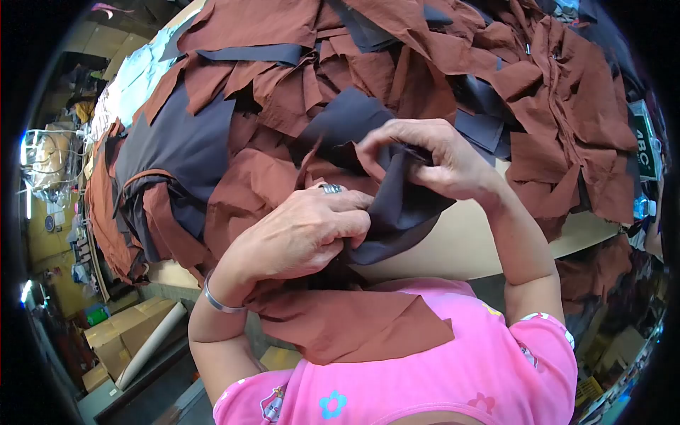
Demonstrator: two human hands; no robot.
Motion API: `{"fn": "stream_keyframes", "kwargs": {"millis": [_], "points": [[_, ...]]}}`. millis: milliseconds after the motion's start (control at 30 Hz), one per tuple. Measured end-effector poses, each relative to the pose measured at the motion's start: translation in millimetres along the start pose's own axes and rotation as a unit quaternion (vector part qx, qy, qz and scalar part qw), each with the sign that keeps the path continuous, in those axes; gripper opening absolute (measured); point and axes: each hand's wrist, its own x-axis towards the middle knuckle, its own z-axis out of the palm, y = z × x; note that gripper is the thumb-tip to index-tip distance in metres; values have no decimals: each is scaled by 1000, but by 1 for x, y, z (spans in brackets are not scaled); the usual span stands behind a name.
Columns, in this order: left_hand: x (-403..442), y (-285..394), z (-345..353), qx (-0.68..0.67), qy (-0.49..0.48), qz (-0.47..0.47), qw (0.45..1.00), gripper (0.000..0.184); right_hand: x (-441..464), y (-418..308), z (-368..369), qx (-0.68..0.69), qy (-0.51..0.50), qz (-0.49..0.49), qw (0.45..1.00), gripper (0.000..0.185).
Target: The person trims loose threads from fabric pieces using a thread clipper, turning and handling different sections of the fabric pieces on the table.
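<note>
A dark navy fabric piece (pixel 405 216) hangs bunched between my two hands near the table's front edge. My left hand (pixel 312 223), with a ring and a bracelet, has its fingers closed on the fabric's left side. On the upper right side, my right hand (pixel 428 152) pinches the same cloth, with a fold hiding some fingertips. A rust-brown fabric piece (pixel 354 326) drapes from below my left hand across the pink shirt. Whether the brown and navy pieces are joined there is hidden.
Rust-brown cut fabric (pixel 248 28) and navy pieces (pixel 184 134) pile over the table (pixel 460 244). Brown cloth (pixel 559 106) heaps at the right. Cardboard boxes (pixel 131 329) and a long roll (pixel 150 345) stand on the lower left. A bottle (pixel 643 207) is at the far right.
</note>
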Motion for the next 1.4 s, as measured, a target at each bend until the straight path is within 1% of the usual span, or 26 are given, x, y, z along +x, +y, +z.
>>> {"fn": "stream_keyframes", "kwargs": {"millis": [33,67,100,167,200,233,300,333,400,433,500,567,600,633,700,733,833,867,967,1000,1100,1133,1233,1267,1367,1400], "points": [[-4,-3,1,-21,26,-13,999,21,0,-7,2,-39,-7,3,999,35],[-8,-5,1,-42,52,-25,997,22,-4,-9,6,-65,33,-20,997,30],[-12,1,0,-106,92,-134,981,29,-10,-11,10,-91,74,-44,992,25],[-16,-4,11,-151,227,-125,954,31,-26,-15,22,-92,51,-128,986,27],[-19,-8,11,-119,197,-111,967,31,-34,-20,29,-79,-26,-120,989,26],[-22,-13,8,-86,167,-95,978,31,-41,-33,36,-114,-130,-73,982,25],[-25,-15,8,-43,128,-71,988,29,-46,-36,46,-38,-212,-71,974,28],[-26,-13,9,-34,119,-64,990,28,-42,-29,45,28,-145,-96,984,31],[-26,-6,10,-27,103,-45,993,25,-24,-22,24,44,-51,-40,997,39],[-24,-3,11,-26,101,-37,994,22,-12,-17,22,36,3,-15,999,37],[-22,4,14,-23,95,-22,995,18,5,-3,16,12,-102,-9,995,36],[-25,5,11,-11,81,-27,996,18,8,16,17,-10,-206,37,978,34],[-27,6,7,3,75,-35,997,19,8,16,12,-59,-222,49,972,30],[-28,7,4,17,70,-43,997,19,7,12,7,-94,-168,25,981,30],[-29,4,3,40,103,-33,993,16,0,-4,-2,-158,-62,-20,985,29],[-29,3,4,52,118,-28,991,15,-1,-18,-2,-196,-7,-43,980,23],[-29,-4,8,-24,121,-28,992,16,-4,-39,-1,-300,80,-107,945,24],[-28,-3,10,-99,132,-58,985,9,-3,-42,-2,-317,94,-138,934,23],[-20,-1,15,-150,153,-58,975,16,0,-48,-2,-350,128,-207,905,20],[-18,0,18,-121,172,-74,975,19,0,-49,-4,-355,124,-235,896,19],[-14,-1,25,-127,233,-90,960,23,-3,-62,-5,-374,131,-226,890,20],[-14,-3,27,-120,250,-76,958,20,-4,-66,-5,-378,133,-221,889,21],[-13,7,18,-28,185,-22,982,21,4,-69,-7,-393,146,-225,880,23],[-15,9,11,-103,115,-28,988,30,9,-65,-9,-399,158,-232,873,24],[-16,4,11,-184,156,-94,966,32,25,-44,-6,-391,229,-262,852,29],[-18,0,10,-247,165,-118,948,35,18,-34,-4,-331,200,-279,879,35]]}}
